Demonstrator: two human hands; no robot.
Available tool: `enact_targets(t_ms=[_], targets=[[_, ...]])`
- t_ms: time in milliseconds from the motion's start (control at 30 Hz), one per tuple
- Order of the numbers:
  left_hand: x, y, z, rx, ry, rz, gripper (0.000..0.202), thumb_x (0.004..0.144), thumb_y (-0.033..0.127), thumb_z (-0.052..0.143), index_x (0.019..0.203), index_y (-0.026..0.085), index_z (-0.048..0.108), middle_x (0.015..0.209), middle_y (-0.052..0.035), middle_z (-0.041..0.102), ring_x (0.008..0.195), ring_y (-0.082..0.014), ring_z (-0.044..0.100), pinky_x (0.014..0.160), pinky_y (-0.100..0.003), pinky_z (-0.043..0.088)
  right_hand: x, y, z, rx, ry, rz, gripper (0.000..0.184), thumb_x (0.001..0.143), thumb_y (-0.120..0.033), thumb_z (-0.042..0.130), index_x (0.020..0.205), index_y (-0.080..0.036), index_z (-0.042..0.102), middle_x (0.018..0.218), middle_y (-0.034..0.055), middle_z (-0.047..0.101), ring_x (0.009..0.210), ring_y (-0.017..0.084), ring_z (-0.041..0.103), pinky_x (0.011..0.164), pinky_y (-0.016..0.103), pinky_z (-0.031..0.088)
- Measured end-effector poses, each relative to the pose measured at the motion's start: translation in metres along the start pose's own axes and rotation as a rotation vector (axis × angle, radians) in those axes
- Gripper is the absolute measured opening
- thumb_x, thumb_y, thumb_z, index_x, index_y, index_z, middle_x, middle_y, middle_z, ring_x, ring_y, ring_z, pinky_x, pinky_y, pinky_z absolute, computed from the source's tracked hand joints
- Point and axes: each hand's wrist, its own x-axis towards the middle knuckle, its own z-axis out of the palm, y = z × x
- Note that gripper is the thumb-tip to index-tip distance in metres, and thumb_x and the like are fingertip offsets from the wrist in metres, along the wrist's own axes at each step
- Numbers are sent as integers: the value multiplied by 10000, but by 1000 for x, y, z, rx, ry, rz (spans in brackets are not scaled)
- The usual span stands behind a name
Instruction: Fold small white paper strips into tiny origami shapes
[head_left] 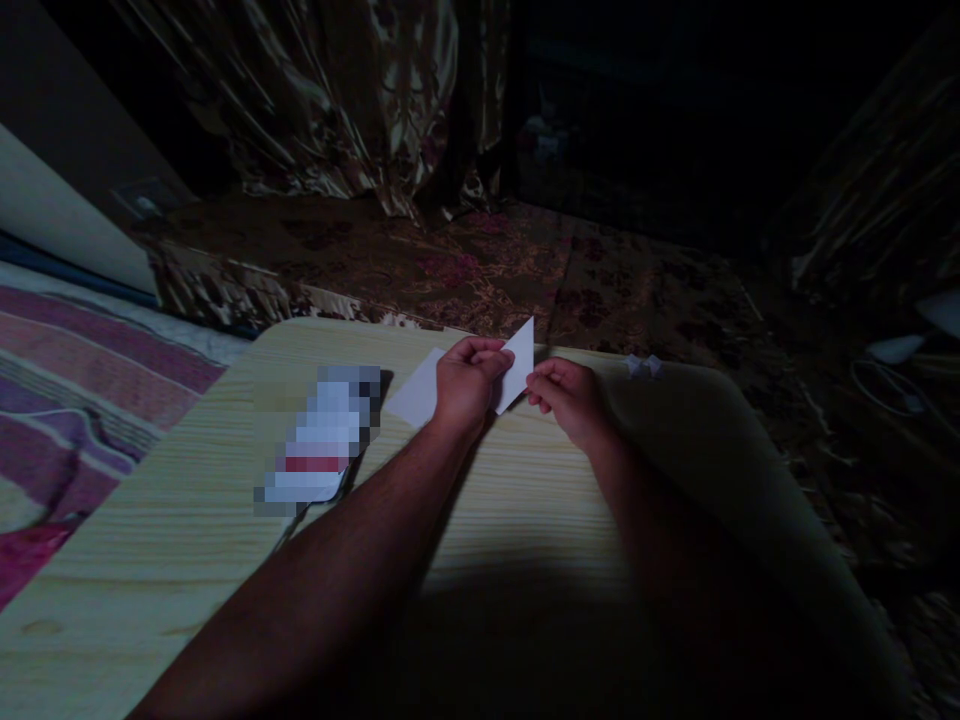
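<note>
A white folded piece of paper (519,372) with a pointed top is held up over the table. My left hand (466,378) is closed on it, thumb pressed on its face. At its right edge, the fingertips of my right hand (566,393) are pinched together on the paper. Another white sheet of paper (416,392) lies on the table just left of my left hand, partly hidden behind it. Near the far right edge of the table sits a small folded white paper shape (643,366).
A blurred-out phone-like device (322,435) lies on the pale wooden table (187,530) at the left, a cable at its lower end. A striped bedcover (112,380) is beyond the left edge. Patterned cloth and curtains (405,90) stand behind; a white cable (885,390) lies at far right.
</note>
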Motion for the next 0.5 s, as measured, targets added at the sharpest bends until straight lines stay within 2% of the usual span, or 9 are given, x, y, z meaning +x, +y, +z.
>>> enact_targets(t_ms=[233,500], targets=[[-2,0,0,54,-65,28,258,585,247,763,761,166,592,596,34,586,502,-77,500,507,-203,368,0,4,2,-14,138,-57,176,748,-334,636,710,-174,577,578,-10,621,460,84,495,453,207,374],[-1,0,-1,46,-78,8,247,587,224,758,748,160,582,578,50,555,490,-69,486,488,-186,353,2,4,3,-37,117,-42,158,762,-326,613,729,-172,598,522,-38,559,452,81,466,462,205,350]])
